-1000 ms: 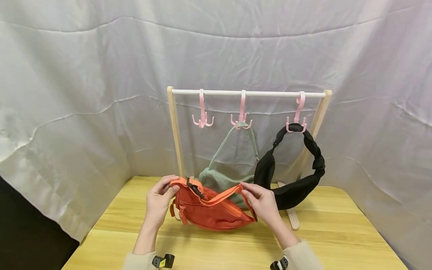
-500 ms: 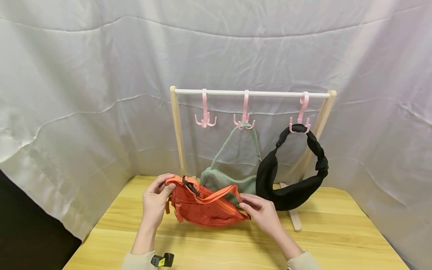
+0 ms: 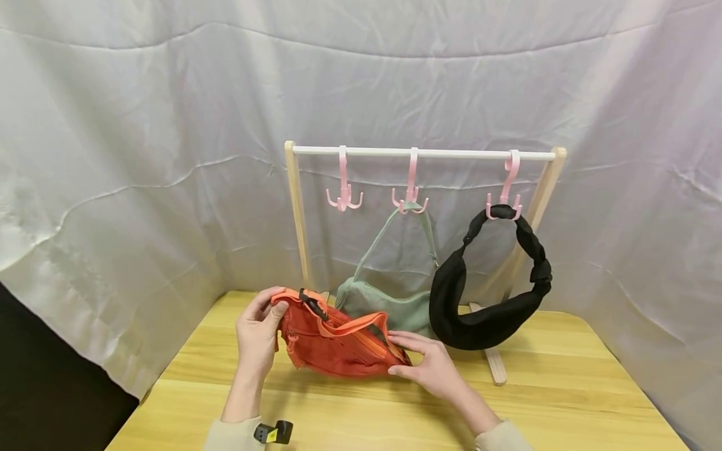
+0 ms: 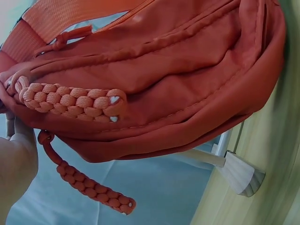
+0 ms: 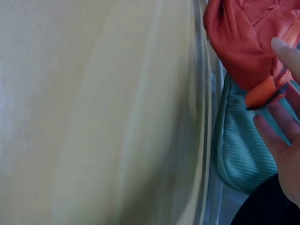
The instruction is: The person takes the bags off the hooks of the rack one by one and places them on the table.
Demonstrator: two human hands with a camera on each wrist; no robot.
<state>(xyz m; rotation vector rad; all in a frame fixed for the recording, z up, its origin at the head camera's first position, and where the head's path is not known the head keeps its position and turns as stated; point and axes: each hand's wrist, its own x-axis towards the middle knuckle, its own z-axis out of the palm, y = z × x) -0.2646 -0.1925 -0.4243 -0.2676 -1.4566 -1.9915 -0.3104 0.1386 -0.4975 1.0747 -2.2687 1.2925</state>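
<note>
My left hand point(image 3: 256, 338) pinches the upper left end of a red waist bag point(image 3: 338, 351), thumb in front. The bag is tilted, its right end lower, with an orange strap point(image 3: 358, 325) looped over its top and a black buckle point(image 3: 312, 304) near the left. Braided zipper pulls point(image 4: 75, 101) hang from it in the left wrist view. At the bag's right end is my right hand point(image 3: 429, 369), fingers extended and thumb spread apart from them. In the right wrist view those fingers point(image 5: 276, 122) lie close to the bag's orange-trimmed tip point(image 5: 261, 93).
Behind stands a wooden rack with a white rail point(image 3: 462, 153) and three pink hooks. A green bag point(image 3: 389, 307) hangs on the middle hook and a black bag point(image 3: 479, 326) on the right one. The left hook point(image 3: 344, 197) carries nothing. Wooden tabletop point(image 3: 338, 419) lies below.
My right hand has released the strap and spread its fingers, moving down along the bag's right end. My left hand, still holding the bag, has shifted slightly left.
</note>
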